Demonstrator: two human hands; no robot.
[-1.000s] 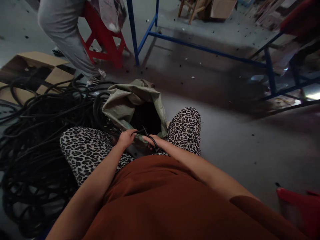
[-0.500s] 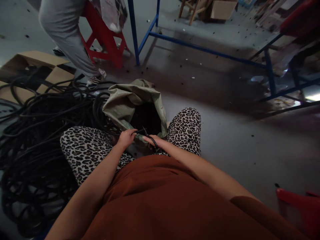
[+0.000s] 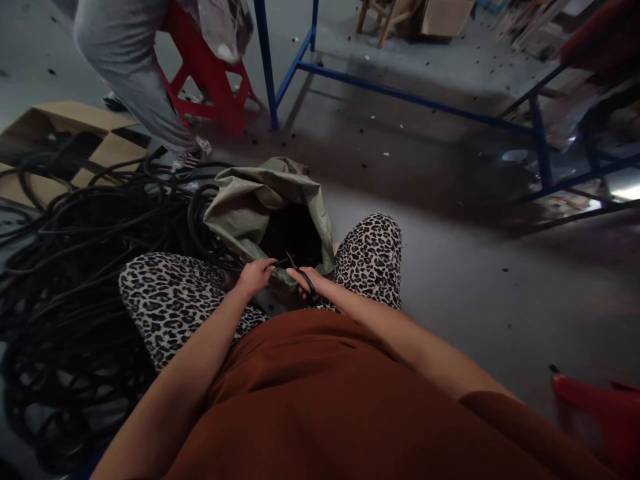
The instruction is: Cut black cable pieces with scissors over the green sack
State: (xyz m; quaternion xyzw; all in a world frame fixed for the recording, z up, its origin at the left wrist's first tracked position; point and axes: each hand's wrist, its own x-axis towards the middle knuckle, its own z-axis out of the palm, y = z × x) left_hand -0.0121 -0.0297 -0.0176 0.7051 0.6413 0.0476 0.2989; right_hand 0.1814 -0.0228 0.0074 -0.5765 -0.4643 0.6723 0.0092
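My left hand [image 3: 256,276] is closed on a short dark strip [image 3: 281,262] whose end sticks out to the right. Just right of it, my right hand [image 3: 309,283] grips black-handled scissors [image 3: 305,279], their metal blades pointing up and left over the sack. Both hands are at the near rim of an open green-grey sack [image 3: 239,203]. Dark contents lie inside the sack, too dim to make out. It stands between my knees, which are in leopard-print trousers.
A large tangle of black tubing [image 3: 90,247] spreads at left, by an open cardboard box [image 3: 107,157]. A person's grey-trousered leg [image 3: 125,73] and a red stool [image 3: 207,80] are behind. A blue metal frame [image 3: 400,97] crosses the back; something red [image 3: 595,407] stands lower right.
The dark strip and the scissor blades, which were close together, are now slightly farther apart. My right hand has shifted a little; the sack and tubing look the same.
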